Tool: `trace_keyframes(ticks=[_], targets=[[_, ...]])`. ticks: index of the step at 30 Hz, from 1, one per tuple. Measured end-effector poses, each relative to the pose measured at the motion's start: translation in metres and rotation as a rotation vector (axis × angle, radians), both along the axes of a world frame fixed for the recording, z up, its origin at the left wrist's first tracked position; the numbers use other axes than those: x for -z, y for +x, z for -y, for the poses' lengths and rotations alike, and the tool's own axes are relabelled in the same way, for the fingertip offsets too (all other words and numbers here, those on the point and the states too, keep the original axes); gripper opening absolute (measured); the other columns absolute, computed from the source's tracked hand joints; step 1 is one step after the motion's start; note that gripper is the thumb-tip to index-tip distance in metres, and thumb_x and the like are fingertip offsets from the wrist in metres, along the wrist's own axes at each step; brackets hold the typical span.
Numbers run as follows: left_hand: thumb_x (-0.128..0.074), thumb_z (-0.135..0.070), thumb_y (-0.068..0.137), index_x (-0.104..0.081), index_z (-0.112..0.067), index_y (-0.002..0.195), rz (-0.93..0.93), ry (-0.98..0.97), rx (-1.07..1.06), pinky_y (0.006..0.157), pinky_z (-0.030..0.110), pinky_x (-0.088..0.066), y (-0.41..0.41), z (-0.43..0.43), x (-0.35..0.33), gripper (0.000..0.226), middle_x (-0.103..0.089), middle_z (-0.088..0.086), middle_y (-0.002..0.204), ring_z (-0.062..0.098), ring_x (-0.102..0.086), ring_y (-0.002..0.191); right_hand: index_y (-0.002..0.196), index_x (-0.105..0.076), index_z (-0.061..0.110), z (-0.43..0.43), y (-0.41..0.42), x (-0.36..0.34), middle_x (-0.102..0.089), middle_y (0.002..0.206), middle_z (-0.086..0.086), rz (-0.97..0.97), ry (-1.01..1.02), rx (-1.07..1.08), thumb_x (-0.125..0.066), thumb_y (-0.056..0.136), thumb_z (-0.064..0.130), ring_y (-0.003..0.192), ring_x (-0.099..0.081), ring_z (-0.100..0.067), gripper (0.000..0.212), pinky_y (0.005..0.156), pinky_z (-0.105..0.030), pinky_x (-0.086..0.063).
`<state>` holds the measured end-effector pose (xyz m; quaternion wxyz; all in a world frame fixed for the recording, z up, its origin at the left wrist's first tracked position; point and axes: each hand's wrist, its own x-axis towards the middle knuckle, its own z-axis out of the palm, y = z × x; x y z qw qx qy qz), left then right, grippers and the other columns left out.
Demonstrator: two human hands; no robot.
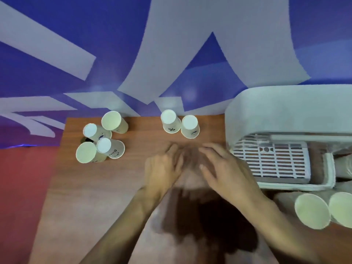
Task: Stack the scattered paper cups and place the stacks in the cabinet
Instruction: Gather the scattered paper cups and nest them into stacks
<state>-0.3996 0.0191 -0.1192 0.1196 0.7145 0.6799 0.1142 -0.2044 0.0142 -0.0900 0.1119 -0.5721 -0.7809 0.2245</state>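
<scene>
Paper cups (111,121) are standing scattered in three groups on the desk, none of them held. A blue wall (57,25) with large pale angular shapes is filling the background. The desk (95,187), a flat brown slab with fine wood grain, is stretching from the wall toward the viewer. A white cabinet (285,111) with a smooth, rounded plastic-looking shell is sitting on the desk's right side, and a pale slatted rack (270,162) pierced by rows of small rectangular slots is lying inside it. The left hand (163,172) and right hand (226,172) are hovering side by side over the middle of the desk, motion-blurred; each grip is lying apart, fingers spread and holding nothing. A right pair (312,210) of cups near the cabinet's front is showing wide round cream mouths; whether these are stacks is unclear. A left cluster (103,145) of four tapered cups is crowding together, touching, near the desk's far left corner, two mouth-up and two turned base-up with small dark prints on their sides. A back pair (168,119) is standing base-up, just beside each other, at the far edge by the wall.
</scene>
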Motion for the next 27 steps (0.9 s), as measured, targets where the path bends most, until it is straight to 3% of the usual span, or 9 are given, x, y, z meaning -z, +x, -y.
trace_keyframes(ticks=[4, 9, 11, 13, 16, 20, 22, 24, 27], targets=[[-0.059, -0.034, 0.088, -0.052, -0.021, 0.134, 0.003, -0.032, 0.039, 0.067, 0.037, -0.051, -0.042, -0.059, 0.018, 0.049, -0.052, -0.004, 0.135, 0.023, -0.056, 0.114, 0.148, -0.039, 0.026, -0.06, -0.046, 0.034, -0.031, 0.157, 0.01, 0.154, -0.048, -0.05, -0.058, 0.095, 0.034, 0.113, -0.064, -0.032, 0.057, 0.084, -0.045, -0.055], [-0.06, -0.033, 0.088, -0.041, -0.017, 0.144, -0.074, -0.101, 0.102, 0.067, 0.036, -0.048, -0.047, -0.075, 0.042, 0.061, -0.043, 0.0, 0.145, 0.026, -0.054, 0.115, 0.14, -0.045, 0.02, -0.068, -0.059, 0.066, -0.041, 0.142, -0.001, 0.186, -0.013, 0.004, -0.065, 0.088, 0.023, 0.112, -0.061, -0.033, 0.056, 0.072, -0.047, -0.058], [-0.06, -0.037, 0.088, -0.051, -0.02, 0.134, -0.132, -0.062, 0.09, 0.06, 0.031, -0.041, -0.045, -0.064, 0.045, 0.05, -0.051, 0.0, 0.133, 0.023, -0.058, 0.103, 0.135, -0.05, 0.02, -0.053, -0.058, 0.067, -0.043, 0.134, -0.001, 0.173, -0.025, 0.017, -0.065, 0.086, 0.023, 0.106, -0.062, -0.031, 0.05, 0.068, -0.045, -0.058], [-0.058, -0.038, 0.091, -0.067, -0.021, 0.103, -0.094, 0.128, 0.103, 0.056, 0.031, -0.041, -0.044, -0.044, 0.041, 0.022, -0.061, -0.001, 0.105, 0.024, -0.061, 0.083, 0.123, -0.06, 0.021, -0.029, -0.054, 0.06, -0.047, 0.124, 0.002, 0.173, -0.01, 0.013, -0.062, 0.089, 0.028, 0.099, -0.063, -0.027, 0.035, 0.068, -0.041, -0.057], [-0.055, -0.036, 0.099, -0.063, -0.019, 0.074, 0.145, 0.287, 0.059, 0.053, 0.036, -0.042, -0.047, -0.005, 0.029, 0.031, -0.057, -0.003, 0.078, 0.022, -0.056, 0.068, 0.108, -0.069, 0.025, 0.004, -0.046, 0.041, -0.055, 0.113, 0.009, 0.076, 0.086, 0.083, -0.068, 0.09, 0.03, 0.09, -0.065, -0.018, 0.019, 0.06, -0.035, -0.054], [-0.053, -0.055, 0.093, -0.051, -0.023, 0.113, 0.266, -0.045, -0.317, 0.068, 0.039, -0.05, -0.057, -0.006, 0.038, 0.038, -0.05, -0.008, 0.113, 0.02, -0.055, 0.098, 0.137, -0.052, 0.026, -0.017, -0.045, 0.043, -0.042, 0.142, 0.008, 0.092, -0.01, 0.221, -0.068, 0.09, 0.039, 0.106, -0.064, -0.022, 0.052, 0.071, -0.037, -0.054], [-0.059, -0.062, 0.086, -0.044, -0.025, 0.133, 0.148, -0.239, -0.226, 0.077, 0.038, -0.051, -0.059, -0.015, 0.053, 0.061, -0.047, -0.008, 0.131, 0.018, -0.053, 0.11, 0.156, -0.027, 0.027, -0.034, -0.049, 0.058, -0.017, 0.163, 0.009, 0.164, -0.155, 0.116, -0.063, 0.092, 0.045, 0.112, -0.064, -0.025, 0.075, 0.082, -0.04, -0.055], [-0.063, -0.058, 0.084, -0.052, -0.031, 0.129, 0.105, -0.339, -0.145, 0.08, 0.037, -0.052, -0.056, -0.016, 0.06, 0.054, -0.058, -0.009, 0.124, 0.02, -0.058, 0.108, 0.16, -0.013, 0.031, -0.045, -0.053, 0.073, -0.003, 0.168, 0.014, 0.194, -0.268, -0.048, -0.061, 0.094, 0.048, 0.112, -0.065, -0.022, 0.083, 0.092, -0.04, -0.053], [-0.067, -0.045, 0.087, -0.067, -0.025, 0.111, 0.112, -0.332, -0.163, 0.081, 0.036, -0.05, -0.051, -0.009, 0.057, 0.032, -0.068, -0.002, 0.107, 0.022, -0.06, 0.104, 0.15, -0.035, 0.034, -0.047, -0.057, 0.08, -0.031, 0.155, 0.018, 0.145, -0.337, -0.121, -0.064, 0.09, 0.052, 0.117, -0.061, -0.018, 0.069, 0.092, -0.033, -0.046]])
